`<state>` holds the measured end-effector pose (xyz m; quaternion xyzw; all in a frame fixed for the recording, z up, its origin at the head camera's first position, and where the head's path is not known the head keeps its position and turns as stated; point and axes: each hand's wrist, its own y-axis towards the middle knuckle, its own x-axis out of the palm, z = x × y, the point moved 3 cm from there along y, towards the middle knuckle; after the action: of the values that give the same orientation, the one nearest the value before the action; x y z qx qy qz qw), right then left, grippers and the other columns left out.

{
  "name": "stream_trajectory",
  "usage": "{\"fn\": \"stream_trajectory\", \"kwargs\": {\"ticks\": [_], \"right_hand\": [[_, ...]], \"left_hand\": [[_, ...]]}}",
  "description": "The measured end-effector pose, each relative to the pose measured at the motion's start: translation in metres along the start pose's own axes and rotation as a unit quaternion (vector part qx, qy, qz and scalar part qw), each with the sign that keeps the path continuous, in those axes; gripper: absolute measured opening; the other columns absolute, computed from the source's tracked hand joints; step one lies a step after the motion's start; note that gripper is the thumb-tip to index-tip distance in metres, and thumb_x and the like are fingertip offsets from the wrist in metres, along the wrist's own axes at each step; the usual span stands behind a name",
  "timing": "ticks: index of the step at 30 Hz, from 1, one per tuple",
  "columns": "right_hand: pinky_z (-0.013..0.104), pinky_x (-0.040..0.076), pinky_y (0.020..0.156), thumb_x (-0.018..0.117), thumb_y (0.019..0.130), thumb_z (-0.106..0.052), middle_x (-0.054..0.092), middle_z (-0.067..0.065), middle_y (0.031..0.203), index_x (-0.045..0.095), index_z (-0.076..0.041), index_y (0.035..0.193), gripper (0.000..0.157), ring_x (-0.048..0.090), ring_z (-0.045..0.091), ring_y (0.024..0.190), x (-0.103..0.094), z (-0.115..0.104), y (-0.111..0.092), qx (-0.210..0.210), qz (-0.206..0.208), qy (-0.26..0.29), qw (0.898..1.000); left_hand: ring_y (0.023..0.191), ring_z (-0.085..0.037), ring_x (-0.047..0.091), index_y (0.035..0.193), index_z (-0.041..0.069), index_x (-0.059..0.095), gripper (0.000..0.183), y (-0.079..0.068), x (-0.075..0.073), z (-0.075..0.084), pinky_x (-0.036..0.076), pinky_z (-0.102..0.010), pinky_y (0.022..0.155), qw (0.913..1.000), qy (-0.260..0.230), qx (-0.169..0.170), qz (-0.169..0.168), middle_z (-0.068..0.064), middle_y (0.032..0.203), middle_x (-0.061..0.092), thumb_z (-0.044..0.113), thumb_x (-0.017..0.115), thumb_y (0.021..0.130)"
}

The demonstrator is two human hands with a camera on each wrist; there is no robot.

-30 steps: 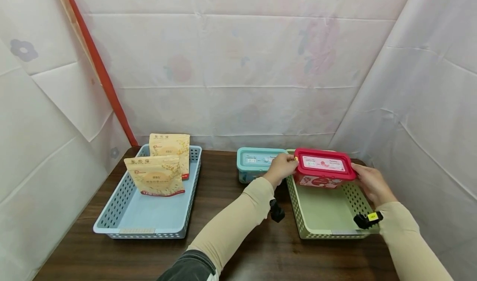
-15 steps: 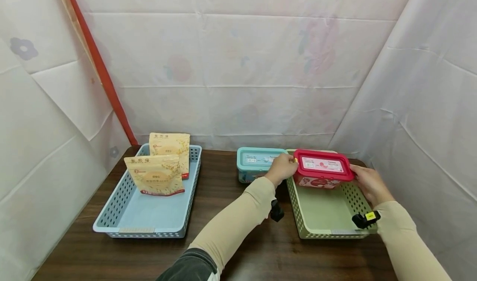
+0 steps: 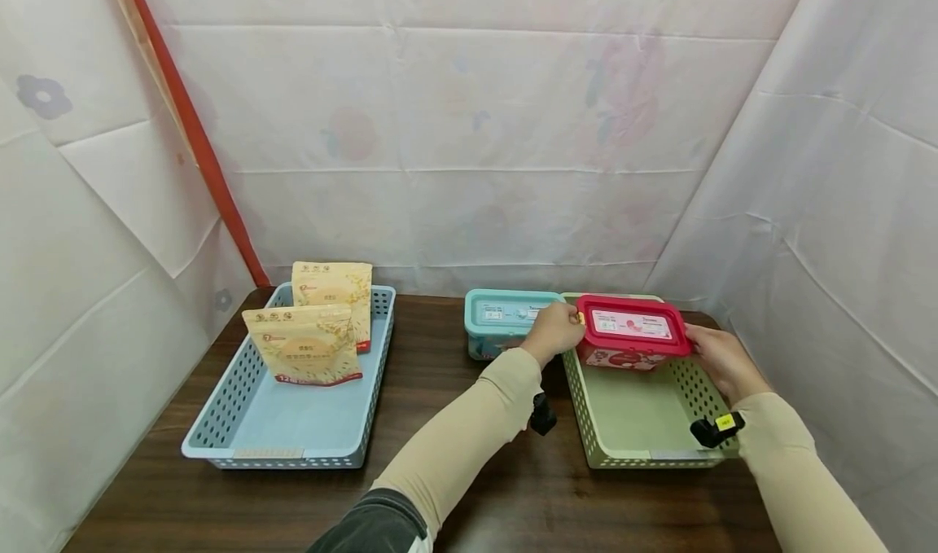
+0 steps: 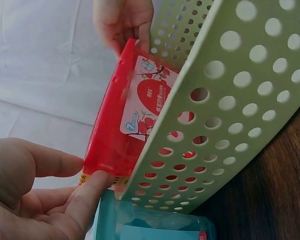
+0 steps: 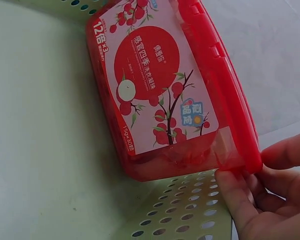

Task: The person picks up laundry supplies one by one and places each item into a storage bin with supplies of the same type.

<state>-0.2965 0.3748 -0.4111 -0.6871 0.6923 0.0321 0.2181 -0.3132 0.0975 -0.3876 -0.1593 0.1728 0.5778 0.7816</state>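
A red lidded box of laundry capsules (image 3: 632, 331) sits inside the back end of the green basket (image 3: 579, 398). My left hand (image 3: 553, 331) pinches the left end of its lid rim between thumb and fingers. At the opposite end, my right hand (image 3: 725, 363) pinches the lid's corner, with the thumb under the rim in the right wrist view. The box's front label (image 5: 150, 75) faces the basket's bare floor. Touching the basket's left side or just beside it, a teal lidded box (image 3: 506, 313) stands on the table, partly hidden by my left hand.
To the left, a blue basket (image 3: 322, 431) holds two cream pouches, the front pouch (image 3: 304, 345) leaning and the rear pouch (image 3: 337, 288) upright. Dark wood table (image 3: 469, 455) lies between the baskets. White cloth (image 3: 469, 129) hangs behind and at both sides.
The red box has shifted slightly left and down within the green basket. My right hand has moved left with it; my left hand has stayed nearly still at the lid.
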Motion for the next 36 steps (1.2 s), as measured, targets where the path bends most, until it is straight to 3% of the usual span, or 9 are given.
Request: {"fn": "stream_trajectory", "kwargs": {"ticks": [11, 14, 16, 18, 20, 26, 28, 32, 36], "right_hand": [[0.050, 0.034, 0.112, 0.024, 0.110, -0.024, 0.021, 0.036, 0.156, 0.012, 0.011, 0.155, 0.058, 0.031, 0.043, 0.141, 0.002, -0.001, 0.000, -0.016, 0.001, -0.030, 0.999], [0.052, 0.033, 0.112, 0.025, 0.110, -0.021, 0.021, 0.037, 0.156, 0.012, 0.010, 0.155, 0.056, 0.031, 0.044, 0.141, 0.002, -0.002, -0.002, -0.008, 0.004, -0.038, 0.999], [0.052, 0.033, 0.112, 0.026, 0.110, -0.020, 0.020, 0.037, 0.156, 0.012, 0.010, 0.155, 0.056, 0.030, 0.045, 0.141, 0.002, -0.003, -0.003, -0.006, 0.002, -0.043, 0.999], [0.051, 0.033, 0.112, 0.026, 0.110, -0.020, 0.019, 0.037, 0.156, 0.011, 0.011, 0.155, 0.057, 0.029, 0.045, 0.142, 0.001, -0.004, -0.005, -0.009, -0.003, -0.045, 0.999], [0.051, 0.032, 0.112, 0.027, 0.110, -0.022, 0.018, 0.037, 0.156, 0.011, 0.011, 0.155, 0.058, 0.027, 0.045, 0.143, 0.001, -0.006, -0.006, -0.010, -0.007, -0.048, 0.999], [0.052, 0.029, 0.113, 0.028, 0.110, -0.030, 0.014, 0.038, 0.157, 0.007, 0.014, 0.153, 0.065, 0.023, 0.048, 0.144, 0.001, -0.009, -0.010, -0.011, -0.019, -0.049, 0.999], [0.054, 0.029, 0.113, 0.027, 0.110, -0.030, 0.014, 0.039, 0.156, 0.006, 0.016, 0.152, 0.066, 0.023, 0.050, 0.143, 0.002, -0.010, -0.011, -0.014, -0.023, -0.052, 0.998], [0.056, 0.029, 0.113, 0.027, 0.110, -0.031, 0.014, 0.040, 0.155, 0.004, 0.017, 0.152, 0.067, 0.023, 0.052, 0.142, 0.004, -0.012, -0.011, -0.023, -0.026, -0.068, 0.997], [0.056, 0.026, 0.114, 0.027, 0.111, -0.032, 0.010, 0.040, 0.156, 0.001, 0.017, 0.152, 0.069, 0.019, 0.053, 0.143, 0.005, -0.013, -0.010, -0.038, -0.037, -0.062, 0.997]], "left_hand": [[0.048, -0.011, 0.025, 0.103, 0.000, 0.064, 0.011, 0.001, 0.000, 0.001, 0.028, -0.026, 0.049, 0.9998, 0.011, -0.006, -0.018, 0.001, 0.055, 0.031, 0.006, 0.056, 0.099], [0.058, -0.013, 0.042, 0.117, -0.002, 0.067, 0.023, 0.000, -0.001, 0.002, 0.040, -0.027, 0.056, 0.9994, 0.011, 0.001, -0.031, -0.002, 0.074, 0.056, 0.010, 0.058, 0.100], [0.081, -0.015, 0.059, 0.134, -0.001, 0.061, 0.036, -0.001, -0.002, 0.003, 0.050, -0.030, 0.072, 0.9991, 0.003, 0.004, -0.041, -0.008, 0.105, 0.066, 0.014, 0.059, 0.101], [0.113, -0.020, 0.059, 0.143, 0.000, 0.054, 0.045, -0.002, -0.002, 0.003, 0.052, -0.036, 0.092, 0.9986, -0.009, 0.005, -0.051, -0.010, 0.136, 0.058, 0.017, 0.060, 0.101], [0.129, -0.022, 0.051, 0.144, 0.000, 0.052, 0.047, -0.002, -0.003, 0.002, 0.049, -0.041, 0.101, 0.9977, -0.025, 0.002, -0.064, -0.011, 0.144, 0.053, 0.018, 0.061, 0.101], [0.107, -0.021, 0.059, 0.132, -0.006, 0.058, 0.040, -0.001, -0.004, 0.002, 0.051, -0.040, 0.093, 0.9905, -0.072, 0.003, -0.117, -0.016, 0.128, 0.059, 0.020, 0.061, 0.101], [0.113, -0.026, 0.062, 0.137, -0.006, 0.054, 0.045, -0.001, -0.003, 0.003, 0.050, -0.040, 0.097, 0.9866, -0.089, -0.002, -0.136, -0.017, 0.135, 0.055, 0.021, 0.061, 0.102], [0.131, -0.032, 0.051, 0.154, -0.003, 0.031, 0.065, -0.002, -0.002, 0.005, 0.042, -0.043, 0.108, 0.9783, -0.135, -0.025, -0.155, -0.016, 0.158, 0.033, 0.022, 0.061, 0.102], [0.140, -0.032, 0.040, 0.156, -0.005, 0.025, 0.068, -0.003, -0.003, 0.008, 0.039, -0.042, 0.111, 0.9714, -0.169, -0.036, -0.164, -0.017, 0.160, 0.028, 0.022, 0.058, 0.103]]}}
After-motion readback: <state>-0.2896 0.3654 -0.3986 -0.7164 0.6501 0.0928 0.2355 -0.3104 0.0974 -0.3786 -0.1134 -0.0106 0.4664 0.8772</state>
